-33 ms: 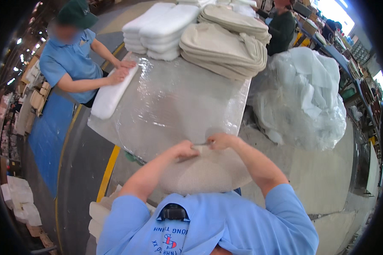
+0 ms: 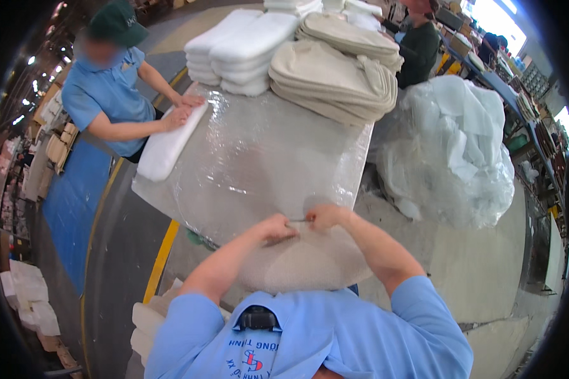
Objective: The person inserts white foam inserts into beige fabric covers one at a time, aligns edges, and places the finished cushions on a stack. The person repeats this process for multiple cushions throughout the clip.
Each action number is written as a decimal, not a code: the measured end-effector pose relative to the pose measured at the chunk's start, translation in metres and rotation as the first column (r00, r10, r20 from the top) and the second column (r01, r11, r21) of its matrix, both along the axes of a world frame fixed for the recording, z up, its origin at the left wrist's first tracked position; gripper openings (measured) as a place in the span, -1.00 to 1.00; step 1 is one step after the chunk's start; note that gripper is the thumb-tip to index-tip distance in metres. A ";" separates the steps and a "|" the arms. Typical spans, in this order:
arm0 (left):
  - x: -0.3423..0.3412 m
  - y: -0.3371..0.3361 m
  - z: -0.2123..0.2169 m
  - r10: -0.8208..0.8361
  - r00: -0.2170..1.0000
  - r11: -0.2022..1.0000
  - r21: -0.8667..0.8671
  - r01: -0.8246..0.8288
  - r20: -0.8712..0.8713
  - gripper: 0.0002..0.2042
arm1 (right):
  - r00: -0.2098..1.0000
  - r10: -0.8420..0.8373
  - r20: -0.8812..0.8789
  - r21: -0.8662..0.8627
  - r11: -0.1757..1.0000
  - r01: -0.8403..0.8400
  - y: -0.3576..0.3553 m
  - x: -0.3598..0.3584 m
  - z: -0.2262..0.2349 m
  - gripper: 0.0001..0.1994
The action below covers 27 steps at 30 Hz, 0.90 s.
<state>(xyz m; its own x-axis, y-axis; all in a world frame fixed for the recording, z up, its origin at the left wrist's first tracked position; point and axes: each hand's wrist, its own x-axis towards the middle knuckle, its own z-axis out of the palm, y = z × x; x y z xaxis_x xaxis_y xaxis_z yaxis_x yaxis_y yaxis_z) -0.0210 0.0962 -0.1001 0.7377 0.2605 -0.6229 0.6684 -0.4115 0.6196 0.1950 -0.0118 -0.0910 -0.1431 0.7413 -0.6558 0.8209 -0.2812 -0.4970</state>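
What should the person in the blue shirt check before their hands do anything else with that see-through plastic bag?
1. Left hand gripping the clear plastic bag: ok.
2. Right hand gripping its edge too: ok.
3. Small thin item pinched between the hands: cannot tell what it is.
4. Co-worker's hands away from the grip, on a long white foam pad: ok.
5. Stacked beige cushions off the bag: cannot tell.
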 end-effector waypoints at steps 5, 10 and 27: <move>0.007 0.000 -0.002 0.099 0.994 0.991 0.087 -0.102 0.042 -0.61 | 0.993 0.059 0.105 -0.190 0.981 -0.039 0.034 0.000 0.009 -0.60; 0.016 -0.005 -0.003 0.101 0.958 0.969 0.190 -0.155 0.269 -0.66 | 0.991 -0.118 0.069 -0.220 0.967 0.131 0.029 0.014 -0.013 -0.66; 0.024 -0.002 -0.028 0.173 0.950 0.862 0.427 -0.274 0.259 -0.65 | 0.801 -0.599 -0.009 0.365 0.743 0.561 -0.005 -0.020 -0.038 -0.68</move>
